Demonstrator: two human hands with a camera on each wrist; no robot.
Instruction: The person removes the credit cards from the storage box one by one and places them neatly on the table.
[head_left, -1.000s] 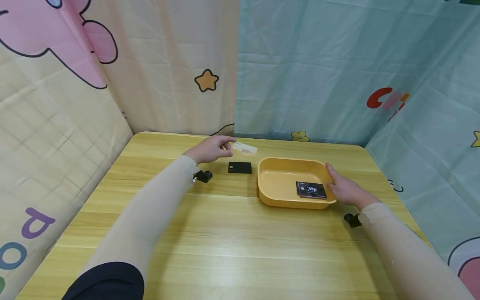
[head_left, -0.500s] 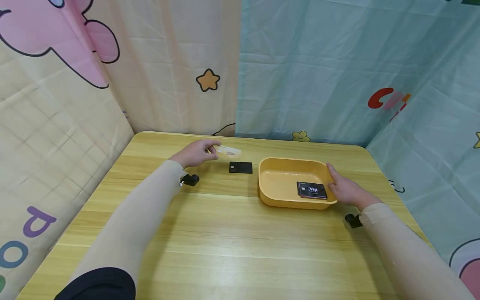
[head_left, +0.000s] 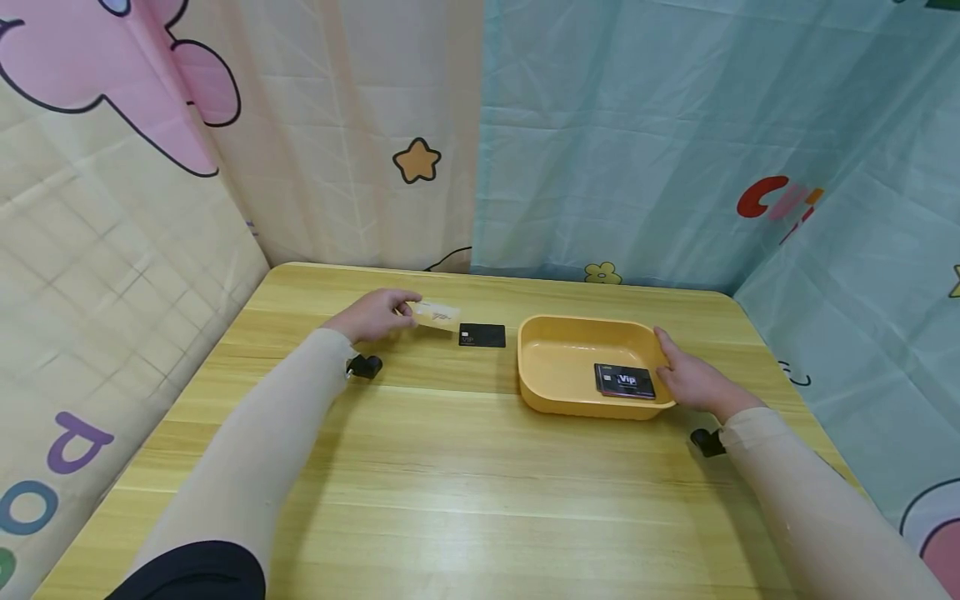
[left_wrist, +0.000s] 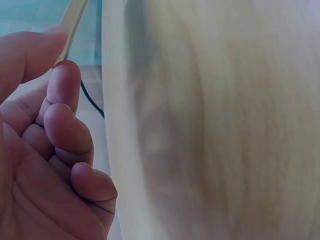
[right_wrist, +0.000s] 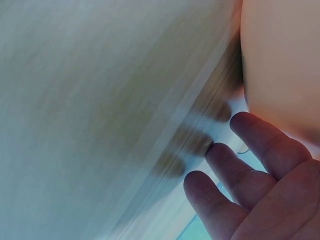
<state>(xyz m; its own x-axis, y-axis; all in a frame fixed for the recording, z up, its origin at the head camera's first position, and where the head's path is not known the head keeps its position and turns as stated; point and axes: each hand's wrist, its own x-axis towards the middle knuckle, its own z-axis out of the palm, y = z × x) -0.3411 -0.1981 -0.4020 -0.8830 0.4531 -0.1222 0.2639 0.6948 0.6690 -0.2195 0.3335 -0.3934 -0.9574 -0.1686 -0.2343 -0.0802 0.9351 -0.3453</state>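
My left hand (head_left: 377,314) pinches a pale, cream card (head_left: 437,315) by its left end, thumb against index finger, over the back of the table. In the left wrist view the card (left_wrist: 73,25) appears edge-on. A black card (head_left: 482,336) with a small chip and VIP lettering lies flat just right of it. My right hand (head_left: 693,379) grips the right side of a yellow plastic tray (head_left: 555,407), thumb over the rim. The right wrist view has its other fingers spread beside the tray's outer wall (right_wrist: 282,55). Dark Vip cards (head_left: 625,381) lie stacked in the tray's front right.
A wood-grain table (head_left: 450,500) carries everything, its back edge close behind the cards. Printed curtains (head_left: 637,150) hang at the back and along both sides. Small black cameras (head_left: 365,367) are strapped at the wrists.
My left hand has moved left and slightly toward me with the pale card, now lower and left of the black card. The right hand and tray stay put.
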